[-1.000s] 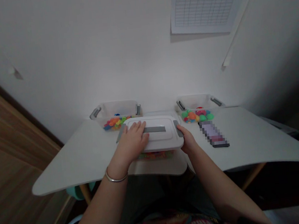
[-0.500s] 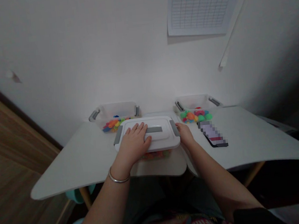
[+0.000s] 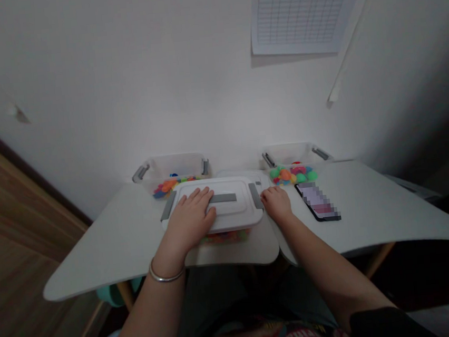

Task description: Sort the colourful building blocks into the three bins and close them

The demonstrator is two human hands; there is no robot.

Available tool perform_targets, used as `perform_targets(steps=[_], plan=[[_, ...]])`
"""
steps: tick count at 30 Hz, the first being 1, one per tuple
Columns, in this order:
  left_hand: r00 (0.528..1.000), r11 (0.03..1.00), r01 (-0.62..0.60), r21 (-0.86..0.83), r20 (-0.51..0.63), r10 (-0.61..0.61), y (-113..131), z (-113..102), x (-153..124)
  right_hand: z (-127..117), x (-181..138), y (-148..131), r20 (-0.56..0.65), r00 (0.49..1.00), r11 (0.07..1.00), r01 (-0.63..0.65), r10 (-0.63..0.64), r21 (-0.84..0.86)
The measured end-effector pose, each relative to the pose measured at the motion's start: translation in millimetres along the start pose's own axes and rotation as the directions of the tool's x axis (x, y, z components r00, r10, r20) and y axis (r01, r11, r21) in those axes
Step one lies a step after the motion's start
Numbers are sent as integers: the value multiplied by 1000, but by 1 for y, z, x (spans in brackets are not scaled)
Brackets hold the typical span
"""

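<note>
A clear storage box with colourful pieces (image 3: 227, 236) inside stands on the table in front of me. Its white lid (image 3: 237, 217) is on, with a grey handle strip and a grey latch at each end. My left hand (image 3: 191, 216) lies flat on the left part of the lid, fingers stretched out, a silver bangle at the wrist. At the lid's right end, my right hand (image 3: 277, 203) is closed, its fingertips against or close to the right latch (image 3: 256, 196). What those fingers hold, if anything, is hidden.
Two lidless clear bins, a left bin (image 3: 176, 165) and a right bin (image 3: 290, 154), hold colourful pieces by the wall. A white lid-like panel (image 3: 263, 175) lies behind the box. A phone (image 3: 318, 202) rests right of my hand. Two white tabletops (image 3: 112, 243) meet near the middle.
The lidded box has slid left and slightly towards me, my left hand moving with it. My right hand stays near its right end, and more of the panel behind shows.
</note>
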State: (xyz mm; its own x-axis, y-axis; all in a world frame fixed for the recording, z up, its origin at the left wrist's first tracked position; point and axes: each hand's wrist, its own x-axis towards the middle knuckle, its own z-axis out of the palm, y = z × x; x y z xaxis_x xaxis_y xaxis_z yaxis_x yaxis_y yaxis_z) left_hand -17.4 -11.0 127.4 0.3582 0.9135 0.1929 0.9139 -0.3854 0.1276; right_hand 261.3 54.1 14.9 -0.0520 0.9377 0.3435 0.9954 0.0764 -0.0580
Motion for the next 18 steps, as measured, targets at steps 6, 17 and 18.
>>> perform_targets(steps=[6,17,18], plan=[[1000,999,25,-20,12,-25,-16,-8,-8,0,2,-2,-63,998,992,-20,28,128],[998,999,15,-45,-67,-18,-16,-6,-11,-53,25,-11,-290,934,835,-14,207,550],[996,999,16,-40,-83,-20,-15,-7,-12,-60,24,-12,-310,923,818,-10,229,575]])
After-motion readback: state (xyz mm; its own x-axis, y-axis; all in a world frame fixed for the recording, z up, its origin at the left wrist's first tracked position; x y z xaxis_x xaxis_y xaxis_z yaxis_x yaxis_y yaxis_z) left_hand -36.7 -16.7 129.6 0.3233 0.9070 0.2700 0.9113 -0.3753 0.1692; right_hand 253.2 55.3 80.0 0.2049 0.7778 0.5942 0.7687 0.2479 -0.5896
